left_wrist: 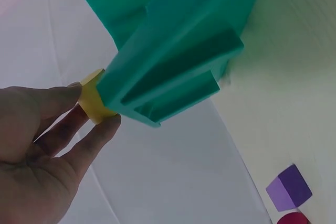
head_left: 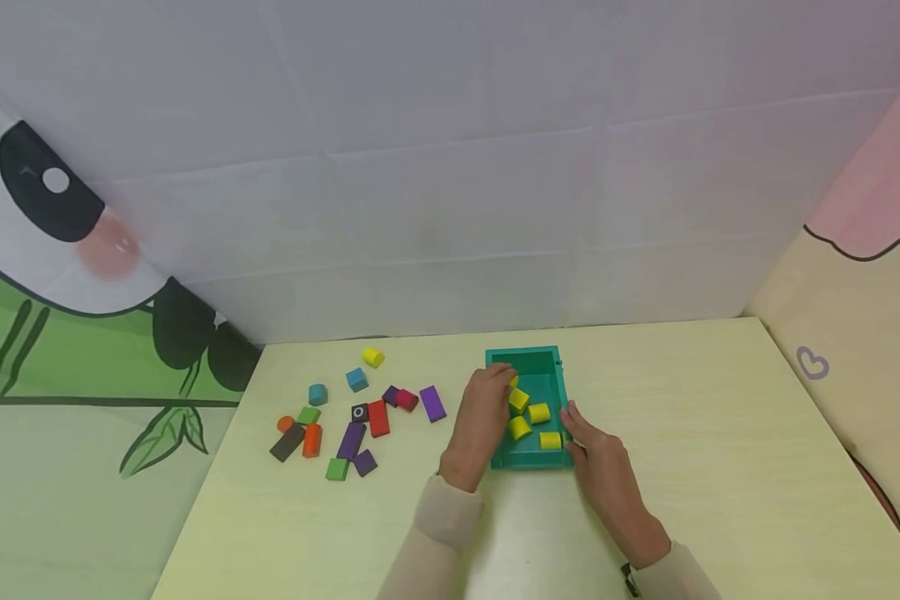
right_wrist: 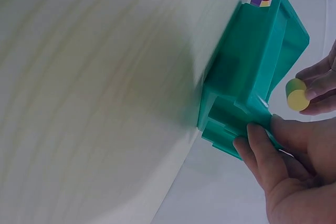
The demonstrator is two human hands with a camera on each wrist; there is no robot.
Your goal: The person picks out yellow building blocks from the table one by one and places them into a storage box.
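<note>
A teal box (head_left: 531,458) stands on the table with several yellow blocks (head_left: 539,413) lying inside. Over its left side my left hand (head_left: 487,412) pinches another yellow block, a short cylinder (right_wrist: 297,99), between thumb and fingertips. In the left wrist view that yellow block shows beside the box rim, partly covered by it. My right hand (head_left: 607,479) is at the box's right wall. Its thumb and fingertips grip the edge there, as the right wrist view shows.
Left of the box lie several loose blocks, among them a purple block (head_left: 432,403), a red block (head_left: 378,418), a blue block (head_left: 357,380) and a green block (head_left: 337,469). A lone yellow block (head_left: 373,357) lies near the back edge. A cloth wall (head_left: 450,217) rises behind the table.
</note>
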